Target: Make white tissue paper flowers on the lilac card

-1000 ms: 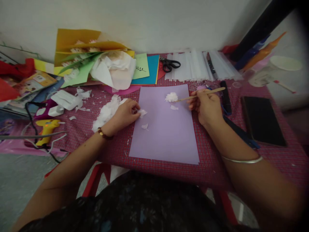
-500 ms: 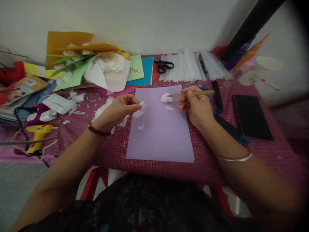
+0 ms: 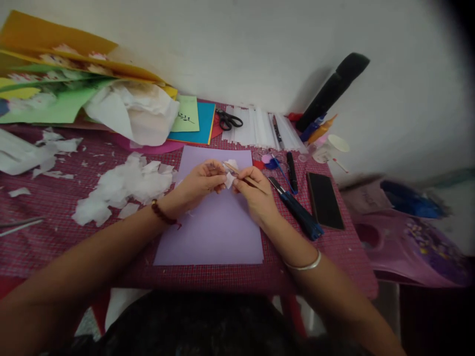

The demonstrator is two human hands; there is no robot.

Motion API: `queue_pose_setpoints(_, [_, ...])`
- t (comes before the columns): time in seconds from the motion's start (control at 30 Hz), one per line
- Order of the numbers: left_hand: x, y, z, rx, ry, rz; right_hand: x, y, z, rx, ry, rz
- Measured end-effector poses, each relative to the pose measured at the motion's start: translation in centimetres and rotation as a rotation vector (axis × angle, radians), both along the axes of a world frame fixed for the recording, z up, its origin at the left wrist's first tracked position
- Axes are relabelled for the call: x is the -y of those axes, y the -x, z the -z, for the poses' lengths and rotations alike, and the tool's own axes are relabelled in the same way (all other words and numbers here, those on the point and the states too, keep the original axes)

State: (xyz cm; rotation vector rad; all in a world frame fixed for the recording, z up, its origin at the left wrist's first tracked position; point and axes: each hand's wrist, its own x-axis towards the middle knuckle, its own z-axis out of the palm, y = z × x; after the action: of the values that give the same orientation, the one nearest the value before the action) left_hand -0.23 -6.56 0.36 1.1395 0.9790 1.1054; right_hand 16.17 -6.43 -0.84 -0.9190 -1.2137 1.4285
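A lilac sheet of paper [image 3: 211, 232] lies on the red checked tablecloth [image 3: 55, 217] before me. Both hands meet above its far half. My left hand [image 3: 202, 182] pinches a small white tissue piece [image 3: 229, 179] between thumb and fingers. My right hand [image 3: 252, 190] is closed round a thin wooden stick [image 3: 256, 185], whose tip lies against the tissue. A white tissue tuft [image 3: 233, 163] shows just behind the hands on the sheet.
A heap of torn white tissue [image 3: 122, 185] lies left of the sheet. Coloured papers [image 3: 67, 99], scissors [image 3: 228, 120] and clear strips [image 3: 260, 131] line the wall. A dark phone [image 3: 324, 200], pens [image 3: 297, 205] and a cup [image 3: 336, 146] lie to the right.
My left hand lifted a tissue piece off the sheet and my right hand brought the stick in to meet it. The camera swung right and moved closer.
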Motion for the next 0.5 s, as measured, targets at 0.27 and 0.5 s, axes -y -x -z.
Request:
queue_pose_setpoints(0.27, [0.9, 0.2, 0.7, -0.385, -0.346, -0.056, 0.1, -0.1, -0.1, 0.091, -0.03, 0.021])
queue_pose_setpoints(0.5, [1.3, -0.2, 1.0, -0.266, -0.276, -0.002, 0.5, -0.2, 0.0, 0.202, -0.109, 0.017])
